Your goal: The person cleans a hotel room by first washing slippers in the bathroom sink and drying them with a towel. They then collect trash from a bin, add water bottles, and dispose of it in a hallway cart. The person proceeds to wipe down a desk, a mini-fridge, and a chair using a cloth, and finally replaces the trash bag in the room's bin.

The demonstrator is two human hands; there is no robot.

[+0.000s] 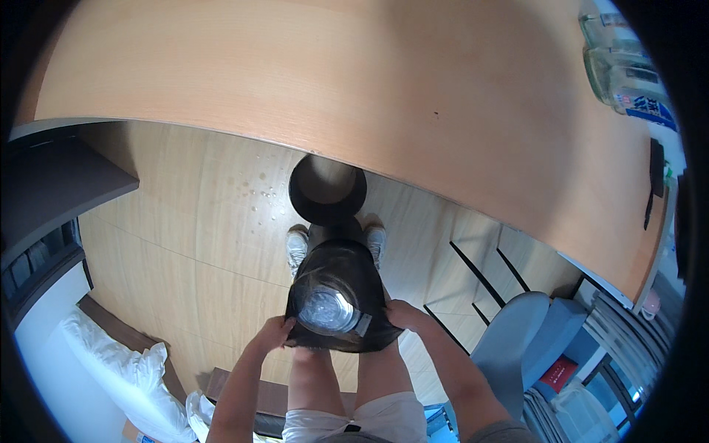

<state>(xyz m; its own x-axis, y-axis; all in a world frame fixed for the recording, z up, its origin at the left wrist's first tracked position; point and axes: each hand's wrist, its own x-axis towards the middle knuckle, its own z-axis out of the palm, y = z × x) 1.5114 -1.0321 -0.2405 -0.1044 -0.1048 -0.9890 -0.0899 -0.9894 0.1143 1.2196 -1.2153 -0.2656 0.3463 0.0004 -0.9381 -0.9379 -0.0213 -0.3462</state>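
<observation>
My left hand [273, 332] and my right hand [402, 315] each grip one side of the rim of a black rubbish bag [340, 277], which hangs open in front of my thighs. Inside the bag lies a clear plastic bottle [329, 310], seen end on. Past the bag stands a round black bin [327, 190] on the wooden floor, empty and dark inside. My white shoes [297, 247] show on either side of the bag, just before the bin.
A long light wooden tabletop [384, 81] spans the upper picture, with clear plastic bottles [624, 70] at its far right. A grey chair [521, 332] stands at the right. White bedding [111, 369] lies lower left. Water drops [262, 196] dot the floor.
</observation>
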